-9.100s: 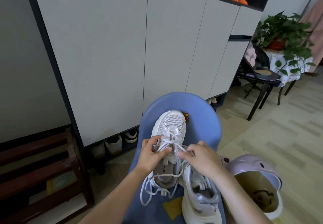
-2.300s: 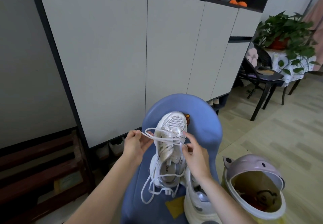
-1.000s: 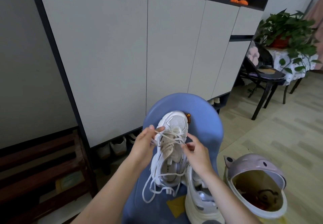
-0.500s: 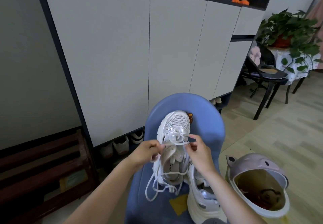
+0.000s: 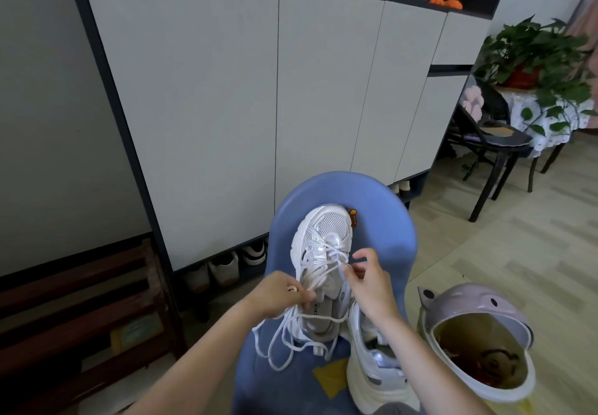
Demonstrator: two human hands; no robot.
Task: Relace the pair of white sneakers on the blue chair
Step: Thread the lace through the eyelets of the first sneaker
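On the blue chair (image 5: 382, 220), one white sneaker (image 5: 323, 252) points toward twelve o'clock; its mate (image 5: 372, 369) sits at five. Left hand (image 5: 278, 296) and right hand (image 5: 369, 282) each pinch lace (image 5: 284, 340). The lilac bin (image 5: 475, 311) at three holds dark scraps.

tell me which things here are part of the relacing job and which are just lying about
Part of the job:
left hand, pinching the lace
right hand, pinching it too
sneaker being laced
second sneaker
blue chair

Lying about:
lilac bin
potted plant
black chair
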